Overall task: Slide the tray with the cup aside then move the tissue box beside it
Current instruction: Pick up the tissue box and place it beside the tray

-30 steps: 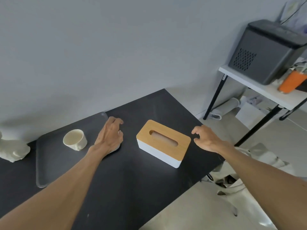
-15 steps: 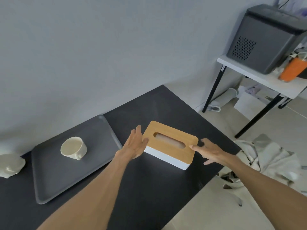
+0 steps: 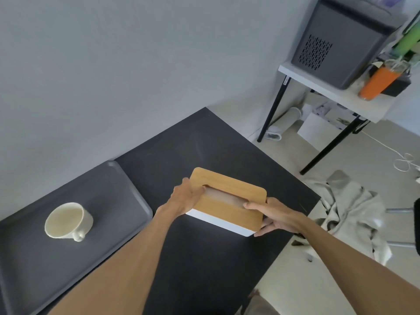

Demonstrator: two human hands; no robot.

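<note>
Both hands are on the white tissue box with the slotted wooden lid [image 3: 227, 201], one at each short end. The left hand [image 3: 185, 198] wraps the near-left end, thumb lying on the lid by the slot. The right hand [image 3: 276, 218] clamps the right end, thumb on top, fingers curled down the white side. The box sits tilted on the black counter [image 3: 200, 258], whether lifted or resting I cannot tell. To the left, apart from the box, lies the flat dark grey rectangular tray [image 3: 109, 201] against the wall, carrying the cream ceramic cup [image 3: 68, 221] with its handle toward the camera. Off to the right, a white side table [image 3: 329, 92] holds a dark grey vented box [image 3: 336, 48]
</note>
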